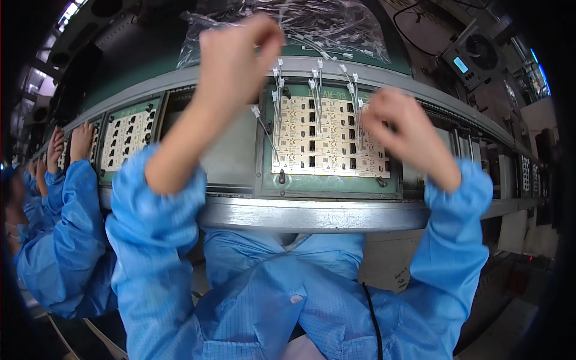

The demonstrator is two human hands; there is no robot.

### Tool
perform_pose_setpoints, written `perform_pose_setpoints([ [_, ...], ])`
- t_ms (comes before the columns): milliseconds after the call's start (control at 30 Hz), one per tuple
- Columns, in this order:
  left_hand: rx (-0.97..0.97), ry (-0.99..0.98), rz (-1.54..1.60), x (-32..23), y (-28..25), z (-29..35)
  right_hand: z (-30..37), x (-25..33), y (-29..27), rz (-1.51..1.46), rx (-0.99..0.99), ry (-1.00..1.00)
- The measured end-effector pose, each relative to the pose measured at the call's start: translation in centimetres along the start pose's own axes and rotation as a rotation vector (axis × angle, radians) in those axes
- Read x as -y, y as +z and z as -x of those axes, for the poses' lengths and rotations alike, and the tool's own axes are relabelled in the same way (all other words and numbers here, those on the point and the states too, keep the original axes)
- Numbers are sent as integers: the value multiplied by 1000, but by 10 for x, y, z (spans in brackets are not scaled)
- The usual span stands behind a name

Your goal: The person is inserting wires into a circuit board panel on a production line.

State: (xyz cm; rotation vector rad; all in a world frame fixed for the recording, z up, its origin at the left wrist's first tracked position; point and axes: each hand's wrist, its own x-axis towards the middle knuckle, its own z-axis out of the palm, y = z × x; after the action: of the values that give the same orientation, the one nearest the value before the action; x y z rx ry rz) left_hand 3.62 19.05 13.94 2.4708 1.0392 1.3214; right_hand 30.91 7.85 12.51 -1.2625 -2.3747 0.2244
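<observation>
In front of me a cream circuit-board panel (294, 157) sits in a green fixture tray (324, 187), with black connectors in columns. Several short cables with white plugs (318, 90) lie over the boards, their ends reaching past the tray's far edge. My right hand (397, 119) is over the panel's right side, its fingers closed in a pinch; what they hold, if anything, is hidden. Raised above the far rail left of the panel is my left hand (240, 57), slightly blurred, with curled fingers; I cannot make out anything in it.
Beyond the rail lies a clear plastic bag (354, 30) with a pile of white cables. A metal rail (312, 215) runs along the near edge. Another green tray (127, 135) with boards stands to the left, near co-workers' hands (81, 141). A device with a small screen (461, 64) stands far right.
</observation>
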Motion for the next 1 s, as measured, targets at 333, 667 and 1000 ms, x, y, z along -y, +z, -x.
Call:
perform_pose_setpoints([
  [333,209,81,-190,-77,35,87,-142,-162,55,180,-221,20],
  [667,256,153,-349,-81,42,110,-95,-91,-11,-540,-707,283],
  [1000,251,101,-382,-86,38,101,-94,-109,-19,-874,-715,242],
])
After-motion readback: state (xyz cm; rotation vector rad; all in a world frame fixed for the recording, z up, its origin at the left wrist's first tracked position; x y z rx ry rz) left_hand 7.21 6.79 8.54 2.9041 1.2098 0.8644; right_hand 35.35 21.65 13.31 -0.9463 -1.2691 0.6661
